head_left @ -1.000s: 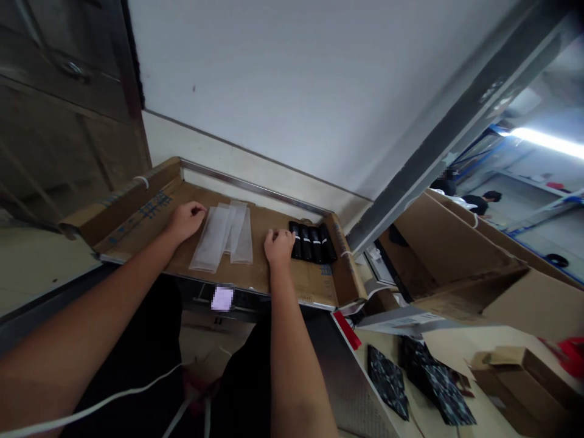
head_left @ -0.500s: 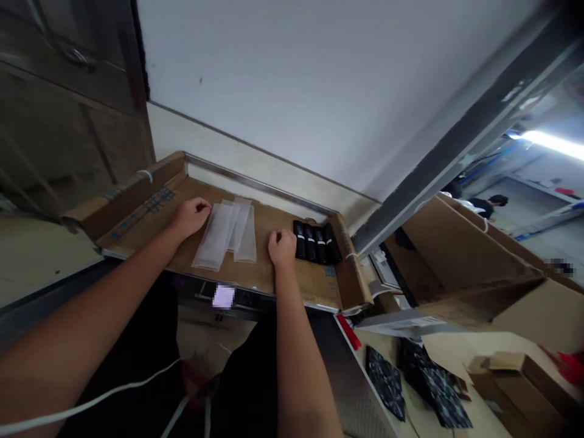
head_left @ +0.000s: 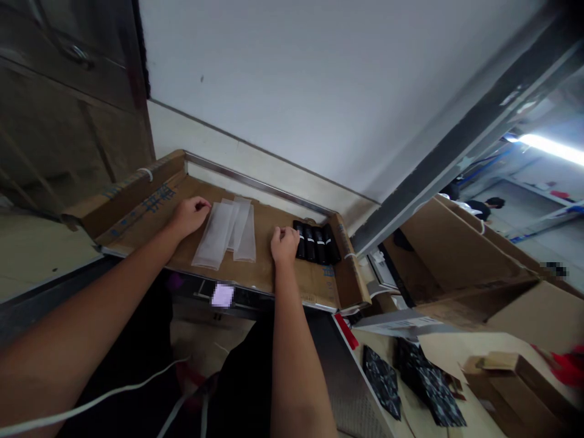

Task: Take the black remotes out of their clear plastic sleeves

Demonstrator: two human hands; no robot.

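Several clear plastic sleeves [head_left: 215, 236] lie overlapping on the cardboard-lined tray [head_left: 182, 258]. At their upper left edge is my left hand [head_left: 191, 216], its thumb and fingertips closed at the corner of the nearest sleeve; whether they grip it is too small to tell. My right hand [head_left: 285, 244] rests with curled fingers just left of a row of black rolled items [head_left: 316, 242] with white bands. Its fingertips are beside the leftmost one, and I cannot make out a hold on anything.
Raised cardboard sides [head_left: 351, 255] bound the tray, with a white wall behind. On the right stand a large open carton [head_left: 456, 255] and a table with dark patterned packages [head_left: 383, 380]. A person [head_left: 483, 208] is far off at the right.
My right hand has shifted slightly, its fingers spreading a little towards the black rolls. My left hand and the clear sleeves look nearly unchanged.
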